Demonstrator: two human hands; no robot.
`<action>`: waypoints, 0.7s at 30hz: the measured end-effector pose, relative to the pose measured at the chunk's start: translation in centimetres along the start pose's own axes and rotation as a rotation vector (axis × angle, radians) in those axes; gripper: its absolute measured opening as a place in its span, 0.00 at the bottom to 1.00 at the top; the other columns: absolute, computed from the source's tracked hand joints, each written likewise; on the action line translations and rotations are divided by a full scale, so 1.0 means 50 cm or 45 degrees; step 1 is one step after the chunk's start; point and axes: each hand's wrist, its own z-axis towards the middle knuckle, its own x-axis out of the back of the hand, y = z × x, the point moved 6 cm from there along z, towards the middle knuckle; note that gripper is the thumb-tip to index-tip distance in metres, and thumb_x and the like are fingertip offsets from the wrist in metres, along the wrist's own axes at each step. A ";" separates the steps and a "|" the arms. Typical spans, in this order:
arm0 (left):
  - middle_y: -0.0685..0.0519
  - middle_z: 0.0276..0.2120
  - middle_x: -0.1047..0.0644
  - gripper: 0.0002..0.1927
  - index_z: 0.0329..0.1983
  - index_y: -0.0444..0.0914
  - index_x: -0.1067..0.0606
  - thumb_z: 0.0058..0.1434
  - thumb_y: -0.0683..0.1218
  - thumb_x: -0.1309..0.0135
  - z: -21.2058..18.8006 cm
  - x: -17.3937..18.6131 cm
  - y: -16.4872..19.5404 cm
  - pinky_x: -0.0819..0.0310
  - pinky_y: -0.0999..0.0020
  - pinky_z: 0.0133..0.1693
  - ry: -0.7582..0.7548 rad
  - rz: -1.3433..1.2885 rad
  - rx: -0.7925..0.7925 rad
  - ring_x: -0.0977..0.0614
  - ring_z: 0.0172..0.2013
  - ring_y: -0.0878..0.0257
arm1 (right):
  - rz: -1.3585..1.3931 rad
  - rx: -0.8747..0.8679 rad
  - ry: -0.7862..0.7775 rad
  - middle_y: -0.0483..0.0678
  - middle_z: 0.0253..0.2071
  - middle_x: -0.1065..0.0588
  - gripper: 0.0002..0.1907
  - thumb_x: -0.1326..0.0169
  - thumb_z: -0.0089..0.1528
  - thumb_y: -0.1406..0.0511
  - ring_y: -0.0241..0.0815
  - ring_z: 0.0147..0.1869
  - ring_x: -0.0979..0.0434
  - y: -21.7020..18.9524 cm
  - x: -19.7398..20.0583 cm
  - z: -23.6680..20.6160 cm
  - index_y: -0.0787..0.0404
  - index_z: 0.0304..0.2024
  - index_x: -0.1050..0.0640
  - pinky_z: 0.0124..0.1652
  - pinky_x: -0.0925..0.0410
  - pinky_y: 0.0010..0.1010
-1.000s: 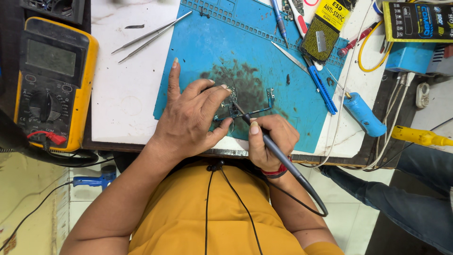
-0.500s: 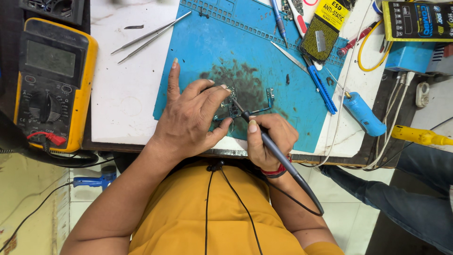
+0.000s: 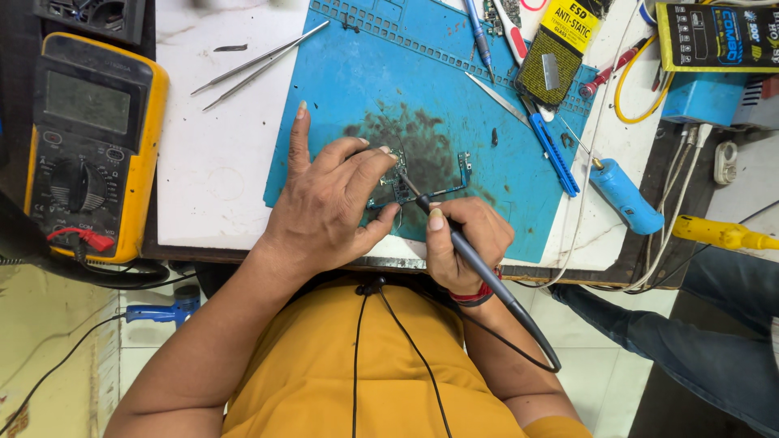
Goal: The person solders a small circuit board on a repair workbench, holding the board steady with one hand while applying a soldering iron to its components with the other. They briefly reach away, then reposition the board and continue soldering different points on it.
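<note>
A small green circuit board [image 3: 422, 185] lies on the stained blue work mat [image 3: 381, 73]. My left hand [image 3: 329, 203] rests over its left end, fingers pressing it down, index finger stretched out across the mat. My right hand [image 3: 466, 243] grips a dark soldering iron [image 3: 471, 259] like a pen. Its tip touches the board just right of my left fingertips. The iron's cable loops back past my wrist over the yellow shirt.
A yellow multimeter [image 3: 85, 146] sits at the left with a red probe plug. Two metal tweezers [image 3: 256, 65] lie on the white tabletop [image 3: 211, 162]. A blue craft knife [image 3: 552, 146], a blue pen-shaped tool [image 3: 625, 195], a brush pack and cables crowd the right. Another person's leg in jeans [image 3: 698, 349] is at lower right.
My right hand and the iron have shifted very slightly; the tip stays on the board. My left hand holds still.
</note>
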 end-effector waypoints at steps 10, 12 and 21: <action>0.53 0.47 0.20 0.29 0.60 0.38 0.30 0.60 0.51 0.34 0.000 0.001 -0.002 0.72 0.34 0.72 0.002 -0.017 -0.003 0.25 0.58 0.55 | -0.015 -0.022 -0.012 0.52 0.31 0.23 0.05 0.44 0.65 0.70 0.47 0.31 0.22 0.000 -0.001 -0.001 0.65 0.35 0.25 0.34 0.32 0.33; 0.54 0.46 0.20 0.28 0.60 0.38 0.30 0.60 0.51 0.34 0.001 0.000 -0.001 0.72 0.34 0.72 -0.006 -0.013 -0.002 0.24 0.58 0.55 | -0.016 -0.016 -0.005 0.52 0.31 0.23 0.05 0.44 0.64 0.69 0.47 0.30 0.23 0.000 0.000 0.000 0.65 0.35 0.25 0.33 0.33 0.33; 0.53 0.46 0.20 0.29 0.60 0.37 0.30 0.60 0.51 0.34 0.001 0.000 -0.002 0.72 0.34 0.72 0.007 -0.009 -0.009 0.24 0.58 0.54 | -0.018 -0.005 -0.002 0.52 0.31 0.23 0.05 0.44 0.65 0.69 0.47 0.31 0.23 0.002 -0.002 -0.001 0.65 0.35 0.25 0.34 0.32 0.34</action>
